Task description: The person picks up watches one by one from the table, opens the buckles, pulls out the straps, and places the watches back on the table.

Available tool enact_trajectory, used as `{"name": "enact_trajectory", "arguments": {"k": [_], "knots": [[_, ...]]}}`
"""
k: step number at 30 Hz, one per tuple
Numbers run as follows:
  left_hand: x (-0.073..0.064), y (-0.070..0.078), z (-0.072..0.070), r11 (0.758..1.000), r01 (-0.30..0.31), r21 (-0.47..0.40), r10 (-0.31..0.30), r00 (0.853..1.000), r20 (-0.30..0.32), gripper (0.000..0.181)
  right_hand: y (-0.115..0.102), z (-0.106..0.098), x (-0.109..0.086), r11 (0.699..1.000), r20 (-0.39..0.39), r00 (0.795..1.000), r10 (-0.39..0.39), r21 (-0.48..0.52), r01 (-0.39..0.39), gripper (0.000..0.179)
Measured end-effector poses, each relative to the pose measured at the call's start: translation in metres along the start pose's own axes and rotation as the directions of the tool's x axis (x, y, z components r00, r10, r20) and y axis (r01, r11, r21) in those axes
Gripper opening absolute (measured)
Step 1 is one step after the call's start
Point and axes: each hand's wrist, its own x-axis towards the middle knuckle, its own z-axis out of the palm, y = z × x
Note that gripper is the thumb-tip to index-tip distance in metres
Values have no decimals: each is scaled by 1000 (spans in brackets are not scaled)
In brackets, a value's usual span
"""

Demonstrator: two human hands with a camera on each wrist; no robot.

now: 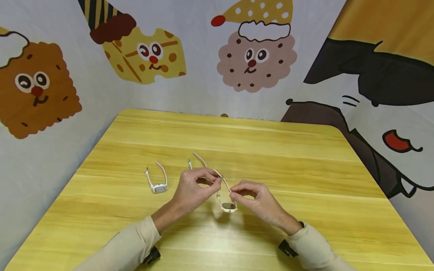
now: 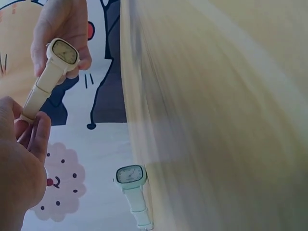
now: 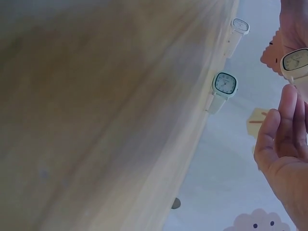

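Both hands hold a cream wristwatch (image 1: 229, 207) above the table, its case hanging low and its strap rising between them. My left hand (image 1: 194, 189) pinches the strap near its upper end. Lower down, closer to the case, the thumb and fingertips of my right hand (image 1: 260, 200) grip the strap's right side. The watch's dial (image 2: 65, 52) shows in the left wrist view, with the strap running down to the left fingers. Partly hidden behind the left hand is a pale green watch (image 3: 225, 83), lying on the table.
A white watch (image 1: 159, 188) lies on the table left of the left hand, its strap spread open. The wood-grain table (image 1: 291, 158) reaches back to a cloth backdrop (image 1: 200, 90) printed with cartoon figures. Dark wrist straps (image 1: 287, 248) sit at the sleeves.
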Motion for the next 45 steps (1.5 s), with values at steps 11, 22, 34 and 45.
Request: {"name": "enact_trajectory", "arguments": {"k": [11,22,34,45], "knots": [[0,-2,-2,995,-12,97,19,997,-73,17,0,-2,-2,1000,11,1000,11,-6,-11,15],[0,-4,-3,998,39,54,-33,993,-114,16,-3,-1,-5,997,-49,996,74,3,-74,18],[1,-2,-1,999,32,12,-30,994,-106,16,-3,-2,-1,999,-110,993,52,22,-50,10],[1,-3,-1,998,46,44,-42,995,-96,10,-2,-5,-2,1000,-195,981,18,28,-13,7]]}}
